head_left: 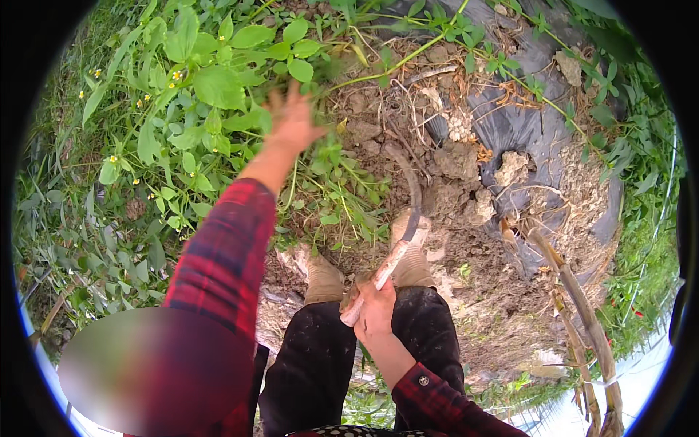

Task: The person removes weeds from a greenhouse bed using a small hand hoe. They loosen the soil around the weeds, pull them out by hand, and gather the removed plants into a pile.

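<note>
My right hand (pixel 376 309) is closed round the pale handle of a sickle (pixel 413 191), in front of my knees. Its dark curved blade reaches up and away over the soil, with the tip bending left. My left arm stretches forward to the left. There my left hand (pixel 291 124), slightly blurred, has its fingers spread beside leafy weeds (pixel 218 84) with small yellow-white flowers. Nothing shows in that hand. Low cut-looking greenery (pixel 338 189) lies on the ground between the left hand and the blade.
Dark plastic mulch film (pixel 502 124), torn and strewn with soil clods, covers the bed at the right. A green vine (pixel 408 58) crosses it. Dry bent stalks (pixel 582 313) stand at the lower right. My boots (pixel 324 280) are on bare brown soil (pixel 473 291).
</note>
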